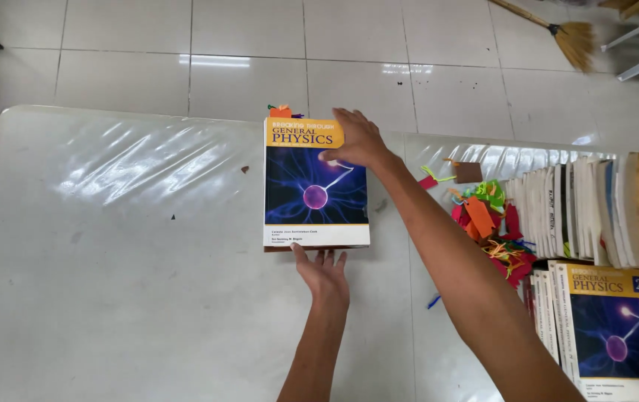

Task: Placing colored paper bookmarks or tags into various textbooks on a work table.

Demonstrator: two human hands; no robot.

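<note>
Pale floor tiles run beyond the far edge of the white, plastic-covered tabletop (111, 246) where I am working. Near its middle lies a thick paperback textbook with a yellow title band and a purple plasma-globe cover (316, 186), flat and face up. Its long axis runs away from me, with the title end at the far edge and the white strip toward me. My left hand (325, 275) rests with fingers spread and loose against the near edge, clamping nothing, while my right hand (359, 139) presses open-fingered on the far right corner, thumb on the cover; I judge the two hands steady and square the book between them. An orange paper bookmark (281, 112) pokes from the top. To my right sit a heap of coloured paper bookmarks (494, 219), a row of upright books (569, 208), and a straw broom (573, 37) on the floor.
</note>
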